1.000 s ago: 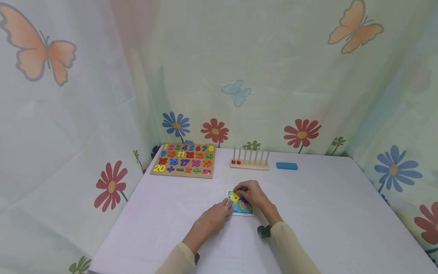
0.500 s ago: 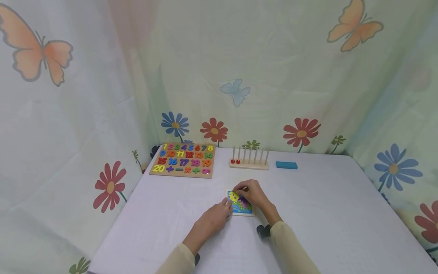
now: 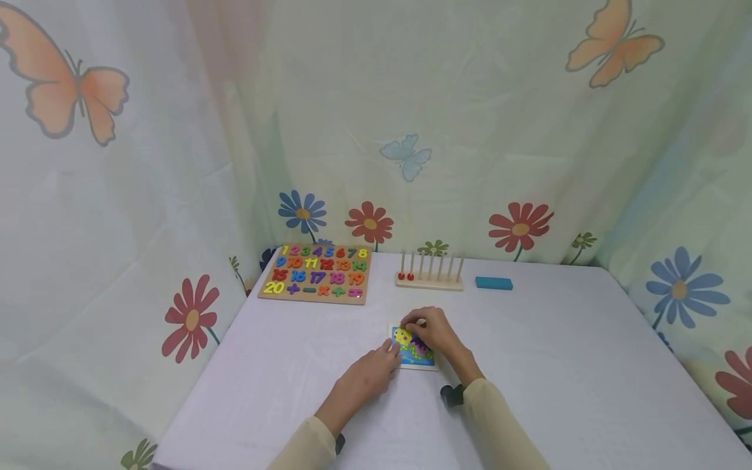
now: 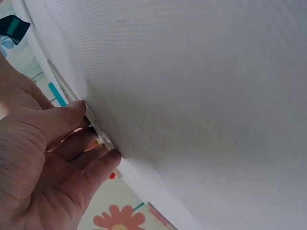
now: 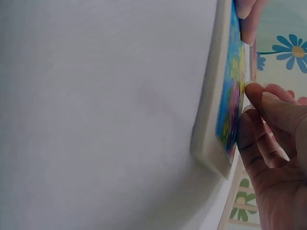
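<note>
Just against the fingers (image 5: pixel 249 136), bright picture puzzle (image 3: pixel 418 358)

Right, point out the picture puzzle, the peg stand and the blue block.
Picture puzzle (image 3: pixel 418 354): head view, on its printed face.
Peg stand (image 3: pixel 433 284): head view, on its wooden base, below the pegs.
Blue block (image 3: pixel 494 283): head view, midway along its length.

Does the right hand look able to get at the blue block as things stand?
Probably yes: only tablecloth shows between the right hand and the blue block, though the hand would likely have to leave the picture puzzle first.
</note>
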The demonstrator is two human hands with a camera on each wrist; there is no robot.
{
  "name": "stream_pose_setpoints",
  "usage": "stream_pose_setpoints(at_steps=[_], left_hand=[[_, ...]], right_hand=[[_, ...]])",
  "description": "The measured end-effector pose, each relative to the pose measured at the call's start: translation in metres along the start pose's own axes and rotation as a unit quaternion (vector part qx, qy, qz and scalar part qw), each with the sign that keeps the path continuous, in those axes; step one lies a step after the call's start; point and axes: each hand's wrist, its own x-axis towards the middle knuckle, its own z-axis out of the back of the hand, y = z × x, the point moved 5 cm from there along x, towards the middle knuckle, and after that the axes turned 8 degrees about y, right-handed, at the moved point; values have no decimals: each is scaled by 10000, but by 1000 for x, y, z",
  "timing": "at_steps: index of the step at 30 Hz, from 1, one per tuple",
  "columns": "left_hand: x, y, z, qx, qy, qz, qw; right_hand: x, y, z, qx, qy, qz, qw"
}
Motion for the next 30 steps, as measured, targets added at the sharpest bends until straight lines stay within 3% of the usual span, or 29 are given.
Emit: stream_pose_setpoints(at_steps=[11,19,25,30], left_hand=[[4,-3,-1,-170,23,-18,9999],[-1,-2,1,-439,-36,90,9990],[1,-1,-3,-334,-38,74,9994],[0,-2,-1,-277,-16,75,9996]], right_hand=[[-5,1,2,-172,116,384,9990],[0,1,-3,199,223,94,9995],[0,0,-6,432,275,-185,9985],[-1,0,-7,559,266,-128,9980]])
